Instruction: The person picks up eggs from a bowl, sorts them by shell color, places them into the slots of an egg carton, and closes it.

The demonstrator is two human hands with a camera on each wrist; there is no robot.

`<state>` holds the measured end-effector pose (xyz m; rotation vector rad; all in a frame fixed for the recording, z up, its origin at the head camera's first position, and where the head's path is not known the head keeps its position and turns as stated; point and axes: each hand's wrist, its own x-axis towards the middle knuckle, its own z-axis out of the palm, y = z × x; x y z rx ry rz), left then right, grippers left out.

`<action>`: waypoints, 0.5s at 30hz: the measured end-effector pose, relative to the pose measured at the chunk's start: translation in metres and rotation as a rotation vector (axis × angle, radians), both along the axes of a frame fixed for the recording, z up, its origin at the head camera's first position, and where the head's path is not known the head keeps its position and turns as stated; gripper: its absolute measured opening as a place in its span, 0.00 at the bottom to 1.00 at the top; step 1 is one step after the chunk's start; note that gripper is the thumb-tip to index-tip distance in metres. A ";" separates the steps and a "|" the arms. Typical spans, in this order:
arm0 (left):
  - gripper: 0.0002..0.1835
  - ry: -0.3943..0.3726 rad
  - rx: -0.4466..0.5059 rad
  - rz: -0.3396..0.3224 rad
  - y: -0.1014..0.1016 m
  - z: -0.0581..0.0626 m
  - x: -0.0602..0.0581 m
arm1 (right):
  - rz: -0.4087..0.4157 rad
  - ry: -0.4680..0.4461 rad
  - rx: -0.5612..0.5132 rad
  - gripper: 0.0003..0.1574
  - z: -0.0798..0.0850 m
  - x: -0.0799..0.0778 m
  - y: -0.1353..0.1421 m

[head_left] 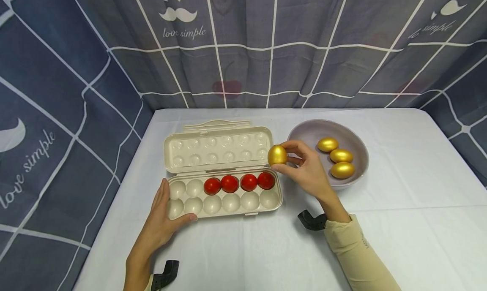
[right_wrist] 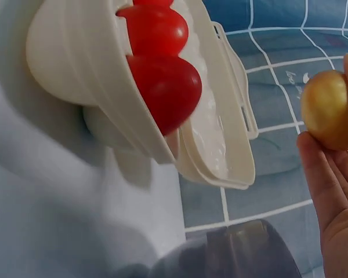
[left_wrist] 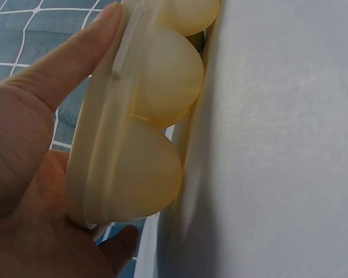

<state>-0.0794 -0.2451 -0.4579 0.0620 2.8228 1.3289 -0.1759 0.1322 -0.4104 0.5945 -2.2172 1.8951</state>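
Note:
A cream plastic egg carton (head_left: 225, 213) lies with its lid folded back on the white table. Four red eggs (head_left: 230, 184) fill the right part of its back row; the cups of the front row hold nothing. My left hand (head_left: 161, 223) grips the carton's left end, the thumb along the front edge and the fingers round the left side. Between thumb and fingertips, my right hand (head_left: 304, 166) pinches a golden egg (head_left: 277, 155) above the carton's right end, near the lid. In the right wrist view this golden egg (right_wrist: 329, 110) sits apart from the carton.
A mauve bowl (head_left: 359, 145) stands right of the carton, behind my right hand, with three golden eggs (head_left: 341, 156) inside. Grey checked curtains (head_left: 243, 67) enclose the table (head_left: 411, 232) at the back and sides.

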 end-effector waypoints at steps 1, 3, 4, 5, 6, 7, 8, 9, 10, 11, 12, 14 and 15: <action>0.68 -0.001 0.001 0.000 0.000 0.000 0.000 | 0.006 0.008 -0.004 0.30 0.000 0.001 -0.001; 0.68 0.000 -0.001 0.000 0.000 0.000 0.000 | 0.019 0.026 -0.010 0.29 0.000 0.001 -0.005; 0.68 0.001 -0.001 0.000 0.000 0.000 0.000 | 0.026 0.033 -0.011 0.29 -0.001 0.002 -0.007; 0.68 0.002 -0.001 0.001 0.000 0.000 0.000 | 0.033 0.040 -0.008 0.29 -0.001 0.002 -0.009; 0.68 0.003 -0.001 0.001 0.000 0.001 0.000 | 0.041 0.045 -0.003 0.28 -0.001 0.003 -0.011; 0.68 0.003 -0.002 0.002 0.000 0.001 0.000 | 0.048 0.046 0.003 0.28 -0.001 0.004 -0.013; 0.68 0.006 -0.001 0.001 0.000 0.001 0.000 | 0.053 0.048 0.011 0.28 -0.002 0.004 -0.014; 0.68 0.006 -0.001 0.001 0.000 0.001 0.000 | 0.059 0.048 0.017 0.28 -0.002 0.005 -0.016; 0.68 0.006 0.000 0.001 0.000 0.001 0.000 | 0.063 0.049 0.026 0.28 -0.003 0.006 -0.018; 0.68 0.005 0.000 0.001 0.000 0.001 0.000 | 0.068 0.047 0.035 0.28 -0.003 0.008 -0.020; 0.68 0.003 -0.001 0.001 0.000 0.001 0.000 | 0.073 0.044 0.039 0.28 -0.003 0.009 -0.022; 0.68 0.002 0.002 0.000 0.000 0.000 0.000 | 0.083 0.041 0.044 0.28 -0.005 0.011 -0.026; 0.68 0.000 0.002 0.000 0.000 0.000 0.000 | 0.088 0.039 0.045 0.28 -0.006 0.012 -0.028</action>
